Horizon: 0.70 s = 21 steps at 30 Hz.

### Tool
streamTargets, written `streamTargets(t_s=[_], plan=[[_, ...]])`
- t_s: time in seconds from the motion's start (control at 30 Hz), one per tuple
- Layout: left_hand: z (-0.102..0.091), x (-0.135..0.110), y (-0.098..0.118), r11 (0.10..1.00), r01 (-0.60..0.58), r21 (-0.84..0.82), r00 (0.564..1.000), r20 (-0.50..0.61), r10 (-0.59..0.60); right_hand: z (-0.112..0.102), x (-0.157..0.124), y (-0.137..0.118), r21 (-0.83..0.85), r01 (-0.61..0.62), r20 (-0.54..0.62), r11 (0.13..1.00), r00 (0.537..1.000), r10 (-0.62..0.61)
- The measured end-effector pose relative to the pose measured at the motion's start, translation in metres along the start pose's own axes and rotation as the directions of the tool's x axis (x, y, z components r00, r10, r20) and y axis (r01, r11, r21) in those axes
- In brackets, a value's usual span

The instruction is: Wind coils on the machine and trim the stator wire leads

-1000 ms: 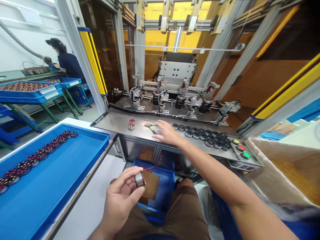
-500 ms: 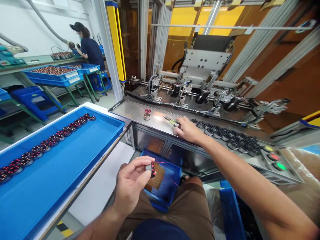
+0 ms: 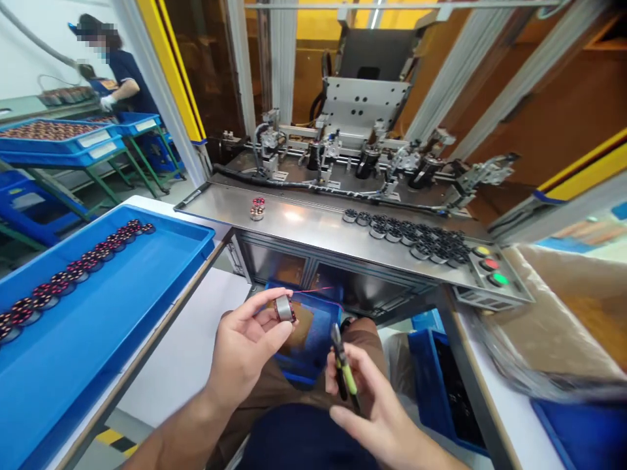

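Between the thumb and fingers of my left hand (image 3: 245,346) is a motor stator (image 3: 283,309), a grey ring with dark, red-marked ends. Thin red wire (image 3: 318,289) trails from it to the right. My right hand (image 3: 367,398) holds cutting pliers (image 3: 344,369) with yellow-green and black handles, their jaws pointing up, apart from the stator. Both hands are above my lap. Two more stators (image 3: 257,209) sit close together on the metal ledge (image 3: 304,222) in front of me.
Several black stator parts (image 3: 411,235) crowd the ledge's right side, beside a button box (image 3: 494,281). A blue tray (image 3: 122,294) with a row of wound stators lies at left. Winding machinery (image 3: 367,143) stands behind the ledge. A co-worker (image 3: 127,78) is at far left.
My right hand has lifted the pliers off the ledge and brought them down near my left hand. The left hand has turned the stator slightly. The view has shifted right.
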<state>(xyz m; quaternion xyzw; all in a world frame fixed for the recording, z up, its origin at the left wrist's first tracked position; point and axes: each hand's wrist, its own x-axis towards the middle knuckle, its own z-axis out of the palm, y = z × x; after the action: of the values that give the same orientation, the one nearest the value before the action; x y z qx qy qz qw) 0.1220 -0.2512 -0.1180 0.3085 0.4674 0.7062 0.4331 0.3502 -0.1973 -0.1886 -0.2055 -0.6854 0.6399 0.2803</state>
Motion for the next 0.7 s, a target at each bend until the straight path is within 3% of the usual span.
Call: streamTargets(t_s=[0.07, 0.2, 0.37, 0.7], plan=[[0.008, 0.001, -0.002, 1.0, -0.004, 0.004, 1.0, 0.013, 0.004, 0.005, -0.007, -0.002, -0.159, 0.092, -0.052, 0.983, 0.994, -0.101], [0.021, -0.002, -0.004, 0.999, -0.036, 0.021, 0.997, 0.063, 0.035, 0.003, 0.006, -0.017, -0.325, 0.276, -0.026, 0.904, 0.953, -0.301], [0.024, -0.009, 0.001, 0.994, -0.059, 0.095, 0.996, 0.074, 0.052, 0.002, 0.024, -0.026, -0.272, 0.369, 0.023, 0.889, 0.926, -0.377], [0.021, -0.01, 0.003, 0.981, -0.092, 0.169, 0.994, 0.065, 0.083, 0.007, 0.032, -0.026, -0.237, 0.417, 0.016, 0.878, 0.905, -0.425]])
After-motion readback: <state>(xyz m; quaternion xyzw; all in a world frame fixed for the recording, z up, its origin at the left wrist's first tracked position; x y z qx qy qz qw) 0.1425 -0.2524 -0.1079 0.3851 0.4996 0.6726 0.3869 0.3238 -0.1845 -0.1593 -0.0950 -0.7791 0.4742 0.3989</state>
